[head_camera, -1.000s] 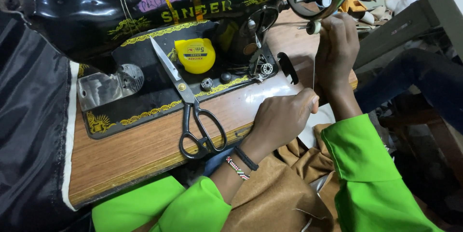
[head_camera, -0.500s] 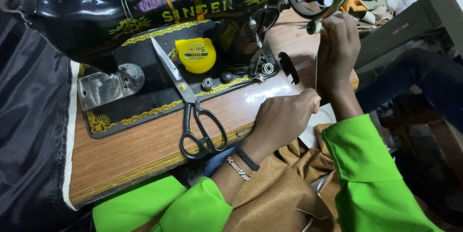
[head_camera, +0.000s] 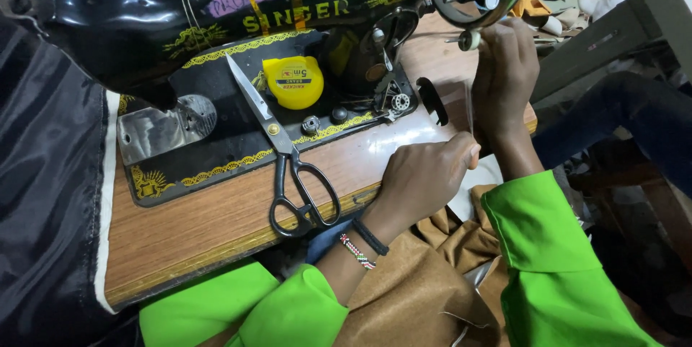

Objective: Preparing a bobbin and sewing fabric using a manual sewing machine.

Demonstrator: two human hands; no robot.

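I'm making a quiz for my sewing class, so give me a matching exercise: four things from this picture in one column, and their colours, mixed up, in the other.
Things:
1. tape measure
2. scissors
3. sleeves
4. cloth in the lap

Colours:
A. brown
B. bright green
C. yellow
D. black handles, silver blades

Pairs: 1-C, 2-D, 3-B, 4-A

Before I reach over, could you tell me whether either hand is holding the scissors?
No, the scissors lie untouched on the sewing table, apart from the left hand and right hand.
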